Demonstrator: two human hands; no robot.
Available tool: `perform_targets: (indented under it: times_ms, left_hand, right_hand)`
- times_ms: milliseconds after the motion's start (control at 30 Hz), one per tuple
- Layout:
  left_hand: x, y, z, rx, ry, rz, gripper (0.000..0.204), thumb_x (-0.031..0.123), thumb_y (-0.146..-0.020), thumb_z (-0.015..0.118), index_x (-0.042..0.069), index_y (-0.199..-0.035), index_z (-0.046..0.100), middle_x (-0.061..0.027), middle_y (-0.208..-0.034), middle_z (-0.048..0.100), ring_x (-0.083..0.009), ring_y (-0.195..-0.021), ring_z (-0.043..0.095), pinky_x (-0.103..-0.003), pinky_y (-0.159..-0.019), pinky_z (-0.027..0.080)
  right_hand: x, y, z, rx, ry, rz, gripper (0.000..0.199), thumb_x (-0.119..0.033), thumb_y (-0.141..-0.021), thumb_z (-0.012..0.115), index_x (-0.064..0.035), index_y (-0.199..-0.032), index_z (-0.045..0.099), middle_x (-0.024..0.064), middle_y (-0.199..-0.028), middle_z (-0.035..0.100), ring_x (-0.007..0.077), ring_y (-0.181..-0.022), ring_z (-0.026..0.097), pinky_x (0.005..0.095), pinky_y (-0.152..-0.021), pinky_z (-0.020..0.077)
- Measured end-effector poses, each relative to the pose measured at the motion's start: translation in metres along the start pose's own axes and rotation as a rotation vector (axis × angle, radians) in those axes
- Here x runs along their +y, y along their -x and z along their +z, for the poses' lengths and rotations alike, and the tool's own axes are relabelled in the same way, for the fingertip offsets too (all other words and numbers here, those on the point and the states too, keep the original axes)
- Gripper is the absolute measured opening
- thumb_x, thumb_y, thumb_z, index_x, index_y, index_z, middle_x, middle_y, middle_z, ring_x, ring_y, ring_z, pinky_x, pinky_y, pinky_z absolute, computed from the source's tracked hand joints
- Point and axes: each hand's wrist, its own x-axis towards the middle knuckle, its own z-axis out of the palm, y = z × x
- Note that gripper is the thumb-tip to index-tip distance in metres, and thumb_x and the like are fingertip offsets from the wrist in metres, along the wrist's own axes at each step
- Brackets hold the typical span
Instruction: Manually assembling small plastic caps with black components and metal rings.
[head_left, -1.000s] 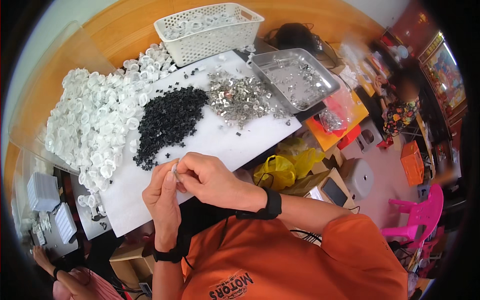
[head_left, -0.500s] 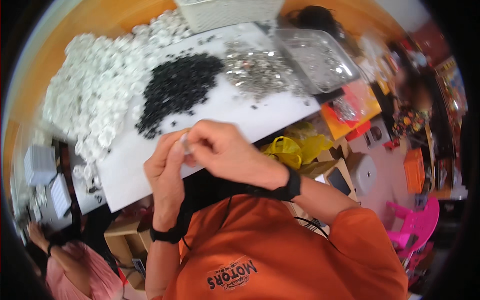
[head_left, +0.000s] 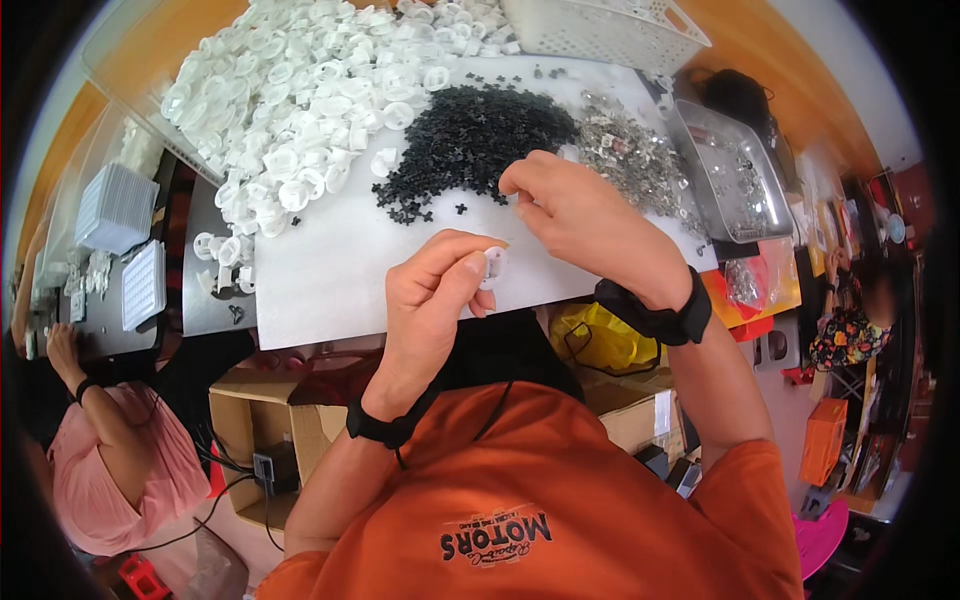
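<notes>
Between the thumb and fingers of my left hand (head_left: pixel 432 290) is a small white plastic part (head_left: pixel 495 262), round with an opening, held above the white work sheet (head_left: pixel 330 290). My right hand (head_left: pixel 585 210) is at the near edge of a pile of small black cross-shaped pieces (head_left: pixel 480 135). Its fingers are curled and pinched together; what they hold, if anything, is hidden. To the right of the black pieces lies a heap of small shiny metal parts (head_left: pixel 635 160). A large pile of white plastic parts (head_left: pixel 300 90) spreads over the left and back.
A clear tray (head_left: pixel 735 180) with small parts stands at the right, and a white perforated basket (head_left: pixel 610 35) at the back. On the left are stacked white trays (head_left: pixel 118 210) and a co-worker's arm (head_left: pixel 110 420). A yellow bag (head_left: pixel 600 335) and cardboard box (head_left: pixel 255 440) are below table level.
My hands were together at the white part. Now my right hand has moved away to the black pile, while my left keeps the white part. The whole view has shifted.
</notes>
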Motion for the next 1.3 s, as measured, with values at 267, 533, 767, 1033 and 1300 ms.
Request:
perform_targets:
  times_ms: [267, 533, 767, 1033, 1300]
  left_hand:
    - [0.001, 0.000, 0.003, 0.022, -0.024, -0.001, 0.023, 0.006, -0.091, 0.045, -0.005, -0.097, 0.064, -0.0065, -0.084, 0.060, -0.0087, -0.063, 0.054, -0.022, -0.054, 0.045]
    - [0.000, -0.001, -0.002, 0.013, 0.103, -0.062, 0.024, 0.017, -0.096, 0.048, -0.002, -0.100, 0.063, -0.0034, -0.081, 0.059, -0.0078, -0.062, 0.054, -0.021, -0.056, 0.044]
    - [0.001, -0.005, -0.001, 0.041, 0.175, -0.119, 0.032, 0.026, -0.098, 0.047, -0.003, -0.103, 0.062, -0.0041, -0.078, 0.059, -0.0084, -0.062, 0.054, -0.022, -0.055, 0.043]
    - [0.003, -0.007, -0.001, 0.049, 0.154, -0.093, 0.035, 0.023, -0.099, 0.042, -0.007, -0.105, 0.059, -0.0114, -0.083, 0.063, -0.0103, -0.059, 0.054, -0.023, -0.052, 0.043]
    - [0.003, -0.007, -0.002, 0.040, 0.174, -0.097, 0.034, 0.024, -0.099, 0.043, -0.005, -0.104, 0.060, -0.0081, -0.081, 0.061, -0.0095, -0.061, 0.054, -0.022, -0.054, 0.043]
  right_hand:
    - [-0.006, -0.008, 0.010, -0.035, 0.211, 0.006, 0.010, -0.004, -0.080, 0.048, 0.0014, -0.082, 0.055, 0.0175, -0.086, 0.058, 0.0388, -0.076, 0.060, 0.0465, -0.066, 0.0481]
    - [-0.003, -0.009, 0.002, -0.047, 0.228, 0.053, 0.013, -0.008, -0.082, 0.048, 0.0015, -0.081, 0.057, 0.0180, -0.084, 0.060, 0.0382, -0.081, 0.060, 0.0460, -0.069, 0.0478]
    - [0.012, 0.000, 0.000, -0.066, 0.064, 0.129, 0.015, -0.009, -0.081, 0.050, 0.0030, -0.081, 0.059, 0.0209, -0.084, 0.061, 0.0389, -0.081, 0.060, 0.0451, -0.069, 0.0472]
    - [0.019, -0.001, -0.007, -0.097, -0.189, 0.219, 0.016, -0.007, -0.079, 0.050, 0.0056, -0.082, 0.060, 0.0231, -0.073, 0.060, 0.0390, -0.073, 0.060, 0.0423, -0.064, 0.0465]
    - [0.014, 0.004, -0.016, -0.092, -0.038, 0.139, 0.016, -0.006, -0.080, 0.050, 0.0039, -0.084, 0.061, 0.0220, -0.079, 0.062, 0.0382, -0.078, 0.060, 0.0431, -0.070, 0.0466]
